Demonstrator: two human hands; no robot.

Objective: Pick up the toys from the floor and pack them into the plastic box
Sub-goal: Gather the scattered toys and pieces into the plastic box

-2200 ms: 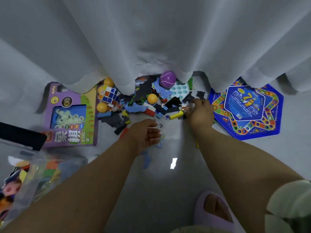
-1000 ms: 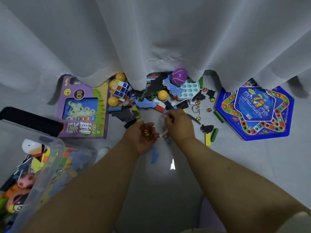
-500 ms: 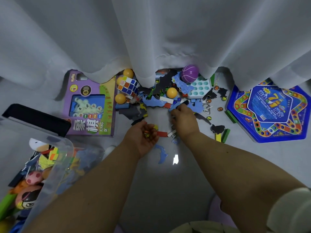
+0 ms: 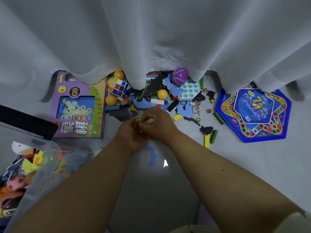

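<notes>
**Small pieces pass from one hand to the other**

The right hand (image 4: 158, 122) has come back from the pile and now meets the left hand (image 4: 133, 135) just above the floor. Half a second ago it was reaching among the blue and black puzzle pieces; now its fingertips are pinched together over the left palm, on something too small to name. The left hand is cupped palm-up and holds a few small coloured bits. My reading is that the person is gathering small items in one hand before carrying them to the box, so no trip to the box has begun yet.

The plastic box (image 4: 42, 158) stands at the lower left, well apart from the hands, already partly filled with soft toys and coloured pieces.

Much is left on the floor: the toy pile (image 4: 151, 96) at the curtain's foot, with a puzzle cube (image 4: 118, 88), orange balls (image 4: 162, 94), a purple ball (image 4: 179, 76), marbles (image 4: 208, 111), a wire puzzle (image 4: 196, 110) and green and yellow blocks (image 4: 209, 139). A purple chess box (image 4: 79, 105) lies to the left and a blue board game (image 4: 252, 113) to the right.

The white curtain (image 4: 151, 39) hangs over the back of the pile and may hide more toys. The marbles would likely roll if nudged.
</notes>
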